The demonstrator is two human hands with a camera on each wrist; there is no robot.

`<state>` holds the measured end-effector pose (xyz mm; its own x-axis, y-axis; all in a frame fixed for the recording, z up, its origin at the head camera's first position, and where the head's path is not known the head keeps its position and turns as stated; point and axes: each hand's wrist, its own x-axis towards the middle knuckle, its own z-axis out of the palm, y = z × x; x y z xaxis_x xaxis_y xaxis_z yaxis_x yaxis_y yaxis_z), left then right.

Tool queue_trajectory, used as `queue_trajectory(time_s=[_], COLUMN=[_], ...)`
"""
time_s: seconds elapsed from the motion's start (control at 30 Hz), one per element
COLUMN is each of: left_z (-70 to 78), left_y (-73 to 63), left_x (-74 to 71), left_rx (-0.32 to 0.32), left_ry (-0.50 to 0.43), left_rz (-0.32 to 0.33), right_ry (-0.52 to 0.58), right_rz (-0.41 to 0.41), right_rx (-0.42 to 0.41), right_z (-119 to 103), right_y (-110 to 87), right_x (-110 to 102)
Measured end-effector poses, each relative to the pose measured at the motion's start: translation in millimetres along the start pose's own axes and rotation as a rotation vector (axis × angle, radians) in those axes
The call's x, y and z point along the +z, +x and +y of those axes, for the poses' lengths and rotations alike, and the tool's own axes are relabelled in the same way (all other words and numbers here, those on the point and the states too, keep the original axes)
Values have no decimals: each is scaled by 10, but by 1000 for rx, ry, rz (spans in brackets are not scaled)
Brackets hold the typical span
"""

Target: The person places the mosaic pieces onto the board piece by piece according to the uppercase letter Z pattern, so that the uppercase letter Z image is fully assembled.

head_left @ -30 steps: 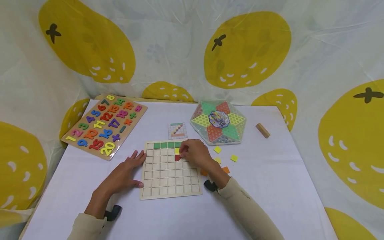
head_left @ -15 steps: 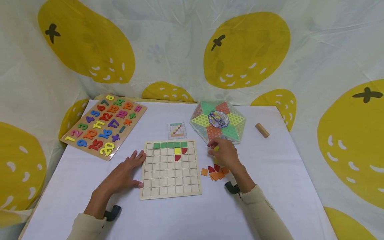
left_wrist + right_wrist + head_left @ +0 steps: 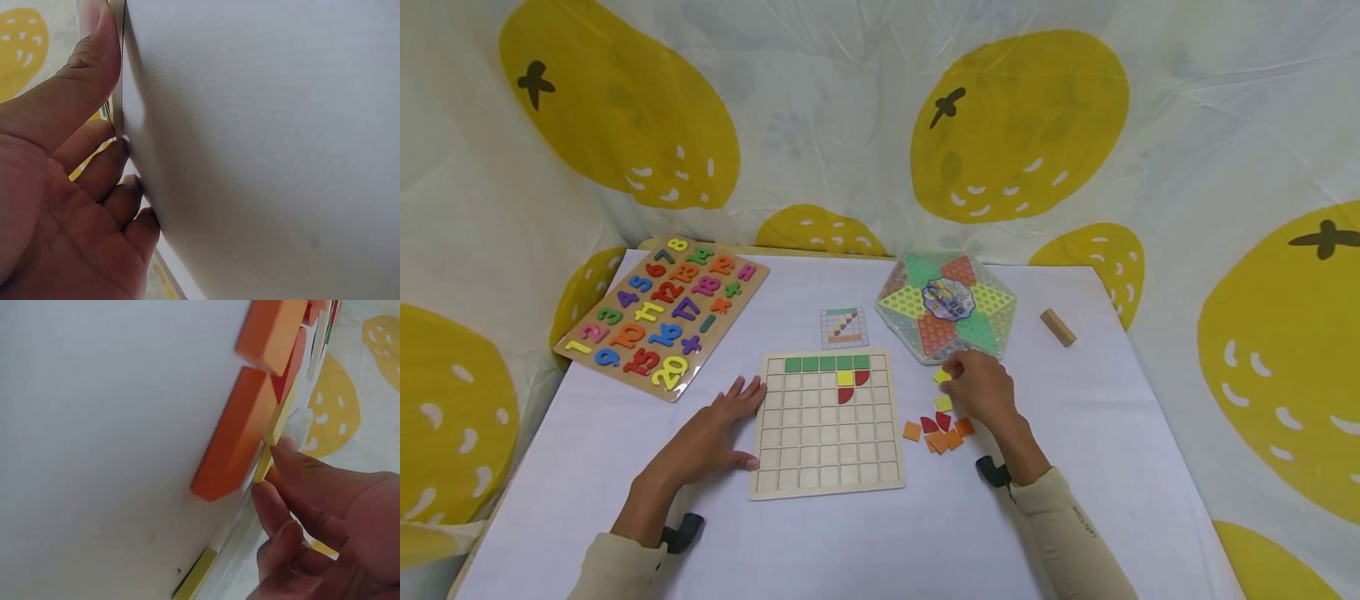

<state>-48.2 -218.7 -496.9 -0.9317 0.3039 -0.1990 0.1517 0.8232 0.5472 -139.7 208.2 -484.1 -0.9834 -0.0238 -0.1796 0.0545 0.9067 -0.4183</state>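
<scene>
A square wooden grid board (image 3: pixel 820 450) lies on the table. Several green tiles (image 3: pixel 827 363) line its top row, above a yellow tile (image 3: pixel 846 379) and two red quarter-round tiles (image 3: pixel 846 395). Against the board's left edge rest the thumb and fingertips of my left hand (image 3: pixel 715 429), spread and fairly straight. To the right of the board, my right hand (image 3: pixel 981 387) pinches a loose yellow tile (image 3: pixel 264 464) between thumb and fingers, down at the table. Another yellow tile (image 3: pixel 943 404) lies just nearer, with red tiles (image 3: pixel 943 422) and orange tiles (image 3: pixel 938 442) below it.
A pattern card (image 3: pixel 844 328) lies behind the board. Farther back are a hexagonal board with a star pattern (image 3: pixel 1000 304) and, at left, a number puzzle (image 3: pixel 662 317). One small wooden block (image 3: pixel 1057 327) lies at the right. Fruit-print cloth (image 3: pixel 820 108) hangs behind.
My right hand has left the red tile on the board, moved right, and come down onto a loose yellow tile. My left hand stays at the board's edge.
</scene>
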Motion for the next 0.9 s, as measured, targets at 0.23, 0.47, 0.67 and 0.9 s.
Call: queue_trajectory(time_s=[0.23,0.47,0.67,0.9], left_z=[20,26,18,10], left_y=[-9,-4,-2,-1], left_x=[-1,6,-3,6], left_rx=[4,3,-9,-2], left_ry=[3,-6,-4,8], left_rz=[14,8,0,6], right_ry=[35,67,89,137], right_rz=[-76,-87,-71,-44], right_rx=[-17,-47,-122,-234], right_z=[-51,-121,-246,-492], right_y=[46,77,74,33], right_x=[0,38,55,52])
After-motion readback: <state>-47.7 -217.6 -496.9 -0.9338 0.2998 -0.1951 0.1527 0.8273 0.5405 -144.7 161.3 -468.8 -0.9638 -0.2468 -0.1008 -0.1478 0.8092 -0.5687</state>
